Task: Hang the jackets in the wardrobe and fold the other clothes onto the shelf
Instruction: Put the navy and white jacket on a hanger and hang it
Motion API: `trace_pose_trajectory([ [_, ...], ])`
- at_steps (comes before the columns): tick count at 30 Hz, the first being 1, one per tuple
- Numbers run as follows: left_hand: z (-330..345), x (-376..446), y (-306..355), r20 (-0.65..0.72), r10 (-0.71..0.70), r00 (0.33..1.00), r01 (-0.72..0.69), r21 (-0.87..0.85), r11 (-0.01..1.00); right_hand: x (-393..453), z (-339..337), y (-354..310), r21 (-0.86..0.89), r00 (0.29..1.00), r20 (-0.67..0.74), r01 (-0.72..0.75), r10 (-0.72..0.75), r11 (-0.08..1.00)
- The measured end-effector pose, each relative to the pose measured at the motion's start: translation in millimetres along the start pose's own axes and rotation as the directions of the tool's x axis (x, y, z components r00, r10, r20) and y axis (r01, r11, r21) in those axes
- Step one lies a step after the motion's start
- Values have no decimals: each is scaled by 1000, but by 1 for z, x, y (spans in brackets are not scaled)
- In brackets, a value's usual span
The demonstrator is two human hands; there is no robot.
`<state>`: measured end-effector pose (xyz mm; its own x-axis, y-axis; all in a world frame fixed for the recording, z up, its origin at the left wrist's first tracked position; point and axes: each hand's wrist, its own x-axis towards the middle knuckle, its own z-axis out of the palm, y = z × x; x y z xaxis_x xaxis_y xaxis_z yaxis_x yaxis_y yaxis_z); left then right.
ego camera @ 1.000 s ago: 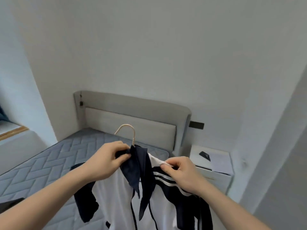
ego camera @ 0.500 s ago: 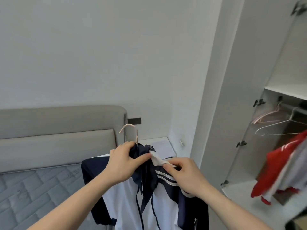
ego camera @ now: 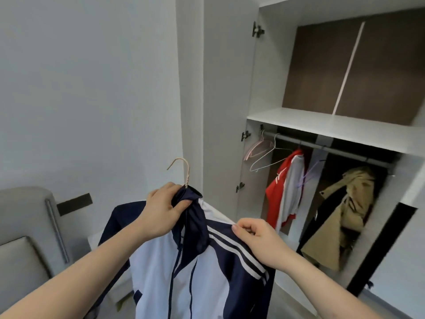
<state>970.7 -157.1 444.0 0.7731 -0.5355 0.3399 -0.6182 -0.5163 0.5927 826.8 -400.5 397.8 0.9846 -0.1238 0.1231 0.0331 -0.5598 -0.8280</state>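
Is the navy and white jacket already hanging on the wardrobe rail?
No. The jacket is on its hanger, held outside, away from the rail.

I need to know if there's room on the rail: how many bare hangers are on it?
3: a pink hanger at the rail's left end, a white hanger beside it, and a purple hanger right of the red-and-white jacket. The garments may hide more.
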Motion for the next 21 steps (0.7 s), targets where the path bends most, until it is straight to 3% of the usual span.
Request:
trace_pose_trajectory([
  [6, 55, 93, 23, 92, 68, 993, -75, 81, 994, 21, -53, 47, 101, 979, -158, -117, 132, 988],
  [11, 87, 159, 41, 220, 121, 968, -125, 3, 992, 44, -93, 87, 106, 942, -272, -176, 199, 979],
  [14, 105, 198, 46, 224, 137, 965, -140, -6, 990, 56, -114, 107, 132, 914, -333, -198, 231, 971],
  [21, 135, 292, 62, 262, 187, 947, -199, 19, 980, 59, -154, 148, 172, 786, -517, -294, 340, 940],
])
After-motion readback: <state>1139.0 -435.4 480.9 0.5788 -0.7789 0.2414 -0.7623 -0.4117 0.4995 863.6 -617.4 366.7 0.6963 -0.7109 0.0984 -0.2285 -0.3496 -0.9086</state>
